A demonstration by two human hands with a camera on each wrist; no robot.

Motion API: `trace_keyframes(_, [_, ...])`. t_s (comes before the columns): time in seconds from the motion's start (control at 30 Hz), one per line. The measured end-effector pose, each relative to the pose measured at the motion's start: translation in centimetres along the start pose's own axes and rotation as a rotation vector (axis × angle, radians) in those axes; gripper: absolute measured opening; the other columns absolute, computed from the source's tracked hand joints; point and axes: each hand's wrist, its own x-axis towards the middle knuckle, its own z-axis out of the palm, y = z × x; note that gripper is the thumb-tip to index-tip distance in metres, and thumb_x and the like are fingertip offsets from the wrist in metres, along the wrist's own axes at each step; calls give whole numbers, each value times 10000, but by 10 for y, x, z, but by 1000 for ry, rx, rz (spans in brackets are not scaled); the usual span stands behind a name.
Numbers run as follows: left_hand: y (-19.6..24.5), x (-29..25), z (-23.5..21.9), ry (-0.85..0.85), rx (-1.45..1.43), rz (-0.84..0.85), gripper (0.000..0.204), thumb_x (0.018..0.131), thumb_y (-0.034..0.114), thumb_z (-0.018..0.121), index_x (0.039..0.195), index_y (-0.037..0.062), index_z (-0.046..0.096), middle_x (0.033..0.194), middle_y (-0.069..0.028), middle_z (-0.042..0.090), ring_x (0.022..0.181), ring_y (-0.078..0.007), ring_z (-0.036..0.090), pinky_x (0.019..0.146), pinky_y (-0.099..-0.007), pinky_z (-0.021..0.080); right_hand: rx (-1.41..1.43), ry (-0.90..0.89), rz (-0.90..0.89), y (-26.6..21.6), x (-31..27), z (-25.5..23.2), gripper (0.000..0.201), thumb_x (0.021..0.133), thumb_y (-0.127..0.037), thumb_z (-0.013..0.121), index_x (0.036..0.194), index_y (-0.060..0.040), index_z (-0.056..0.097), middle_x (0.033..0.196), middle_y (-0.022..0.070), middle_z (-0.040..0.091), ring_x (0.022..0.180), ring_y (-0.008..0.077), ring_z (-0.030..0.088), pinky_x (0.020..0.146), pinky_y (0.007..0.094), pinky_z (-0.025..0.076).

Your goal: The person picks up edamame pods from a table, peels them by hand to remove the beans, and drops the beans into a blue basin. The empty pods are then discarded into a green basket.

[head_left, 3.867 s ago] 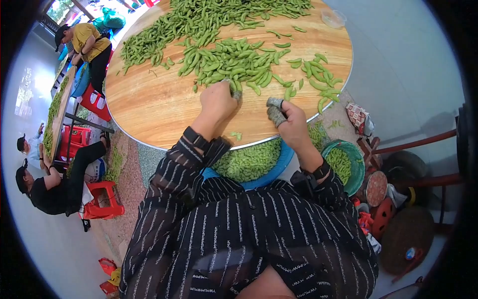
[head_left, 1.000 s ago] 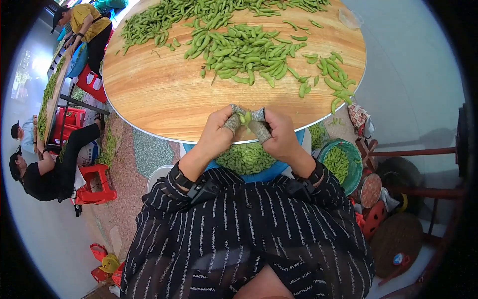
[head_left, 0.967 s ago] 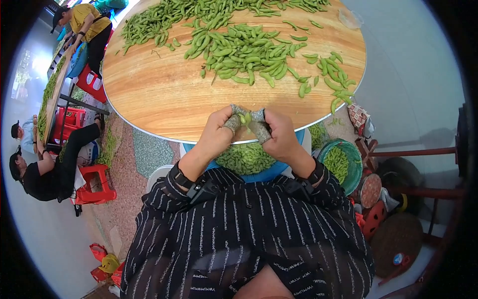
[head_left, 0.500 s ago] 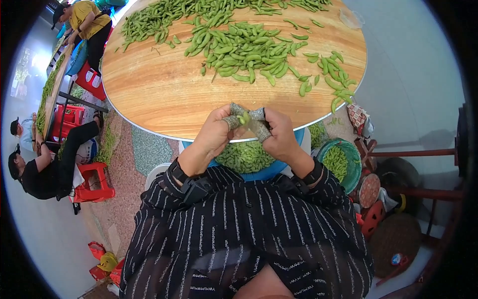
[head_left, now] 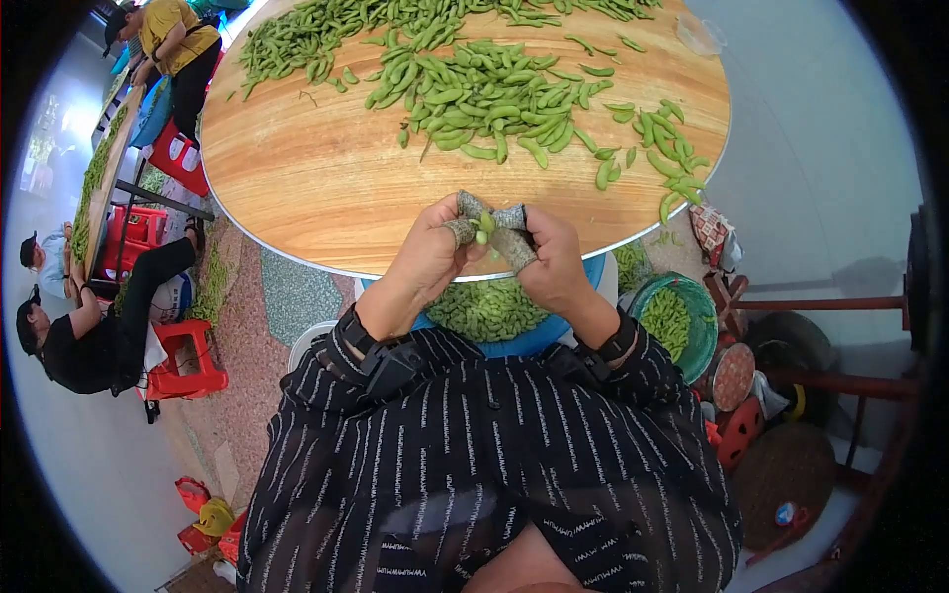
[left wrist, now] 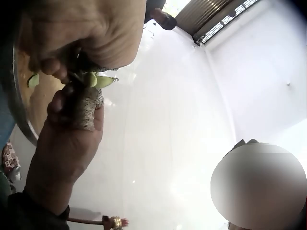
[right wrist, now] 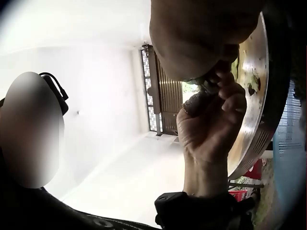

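My left hand (head_left: pixel 423 259) and right hand (head_left: pixel 556 265) meet over the near edge of the round wooden table (head_left: pixel 316 203). Grey wraps cover the thumb and forefinger of each. Between the left thumb and forefinger sits a green soybean pod (head_left: pixel 483 228), and the wrapped right fingertips pinch at its other side. In the left wrist view, one end of the pod (left wrist: pixel 104 81) sticks out past the fingers. A pile of soybean pods (head_left: pixel 494 94) lies farther back on the tabletop. Below the hands, a blue basin (head_left: pixel 525 343) contains many shelled green beans (head_left: pixel 484 308).
Loose pods (head_left: pixel 662 138) lie near the table's right rim, with a clear plastic cup (head_left: pixel 700 35) behind. A green basket of pods (head_left: pixel 705 346) stands low at the right. Several people sit or lean at another table (head_left: pixel 107 178) on the left, among red stools (head_left: pixel 188 361).
The left hand has come back from the pile to meet the right hand, and both now hold a pod. Over the last second the hands have shifted only slightly.
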Motion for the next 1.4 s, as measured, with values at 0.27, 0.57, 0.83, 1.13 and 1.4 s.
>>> trace_keyframes(0.27, [-1, 4, 2, 14, 46, 7, 157, 767, -49, 414, 870, 28, 504, 787, -30, 533, 609, -84, 443, 513, -189, 341, 340, 31, 338, 0, 3, -5, 198, 685, 97, 425, 828, 18, 535, 698, 23, 531, 583, 65, 467, 511, 195, 376])
trace_keyframes(0.57, [5, -1, 5, 73, 111, -24, 115, 804, 2, 457, 907, 25, 501, 789, -35, 538, 617, -84, 462, 526, -182, 365, 277, 63, 244, -13, 3, 0, 183, 715, 87, 416, 838, 13, 531, 704, 22, 539, 571, 60, 469, 503, 183, 376])
trace_keyframes(0.83, [7, -3, 8, 25, 55, -13, 153, 791, -13, 472, 939, 21, 492, 827, -58, 545, 643, -104, 481, 565, -200, 400, 481, 65, 332, 0, 2, -2, 155, 734, 72, 444, 839, 4, 535, 702, 25, 551, 559, 55, 466, 489, 175, 370])
trace_keyframes(1.13, [2, 4, -1, -68, -200, -5, 150, 776, -28, 473, 915, 23, 493, 841, -77, 557, 683, -138, 516, 591, -241, 421, 382, 101, 277, -10, 2, 4, 139, 761, 36, 439, 844, -13, 539, 673, 25, 549, 541, 51, 468, 472, 165, 358])
trace_keyframes(1.4, [5, 3, 6, -11, -44, -8, 153, 767, -31, 483, 912, 19, 495, 841, -80, 557, 684, -143, 529, 584, -244, 423, 743, 104, 336, 5, -1, -3, 131, 781, -7, 466, 893, -4, 534, 728, 44, 553, 572, 93, 476, 489, 191, 350])
